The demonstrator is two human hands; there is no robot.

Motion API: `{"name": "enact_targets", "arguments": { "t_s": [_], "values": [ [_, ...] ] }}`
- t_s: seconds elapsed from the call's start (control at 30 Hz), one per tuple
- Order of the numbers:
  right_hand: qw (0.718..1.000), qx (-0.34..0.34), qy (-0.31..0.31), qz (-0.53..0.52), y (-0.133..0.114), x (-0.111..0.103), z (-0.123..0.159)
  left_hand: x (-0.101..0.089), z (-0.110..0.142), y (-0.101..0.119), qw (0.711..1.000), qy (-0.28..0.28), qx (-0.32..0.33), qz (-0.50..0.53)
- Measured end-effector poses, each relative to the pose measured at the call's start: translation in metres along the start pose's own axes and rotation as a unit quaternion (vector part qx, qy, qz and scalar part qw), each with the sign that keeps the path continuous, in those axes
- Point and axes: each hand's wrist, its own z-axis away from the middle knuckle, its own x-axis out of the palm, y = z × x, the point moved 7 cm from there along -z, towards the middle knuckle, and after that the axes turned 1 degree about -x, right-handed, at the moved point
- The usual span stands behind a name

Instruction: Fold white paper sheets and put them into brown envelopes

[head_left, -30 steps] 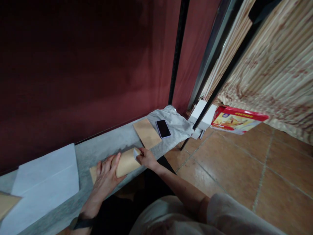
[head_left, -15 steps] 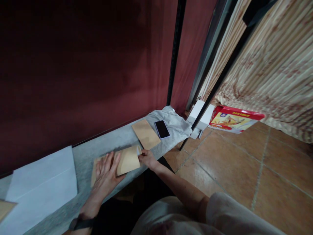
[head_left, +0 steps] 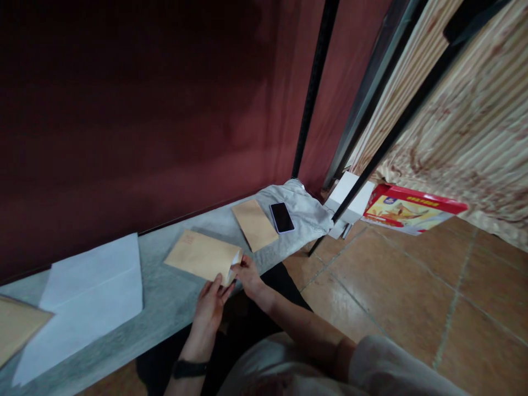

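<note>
The brown envelope [head_left: 200, 254] lies near the front edge of the grey surface [head_left: 160, 286], its mouth facing the right end and bent open on a pale inside. The left hand [head_left: 209, 308] grasps the near corner beside the mouth, fingers beneath and thumb above, which seems to steady it and keep the opening apart. The right hand [head_left: 249, 278] has its fingertips at the mouth; whether they pinch the rim or something inside, I cannot tell. Just beyond, toward the back edge, a second envelope [head_left: 256, 224] lies flat, beside a phone [head_left: 282, 218] on the bunched cloth [head_left: 307, 206] at the right end. White paper [head_left: 99, 283] spreads toward the left end, partly under another brown piece [head_left: 20, 327], both apparently laid aside from the hands.
</note>
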Motion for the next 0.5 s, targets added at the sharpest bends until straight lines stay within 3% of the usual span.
{"name": "enact_targets", "arguments": {
  "t_s": [0.17,0.33,0.43,0.5],
  "values": [
    [1.0,0.019,-0.005,0.011,-0.005,0.001,0.004,-0.004,-0.006,0.007,0.999,0.013,0.018,-0.038],
    [0.997,0.032,-0.019,0.068,-0.008,0.004,0.001,-0.018,-0.022,0.025,0.981,-0.008,0.033,-0.19],
    [0.993,0.014,-0.001,0.115,-0.011,-0.003,0.001,-0.028,-0.033,0.038,0.962,-0.02,0.027,-0.272],
    [0.984,-0.038,0.007,0.176,-0.02,-0.008,0.003,-0.035,-0.04,0.047,0.955,-0.017,0.02,-0.296]
  ]
}}
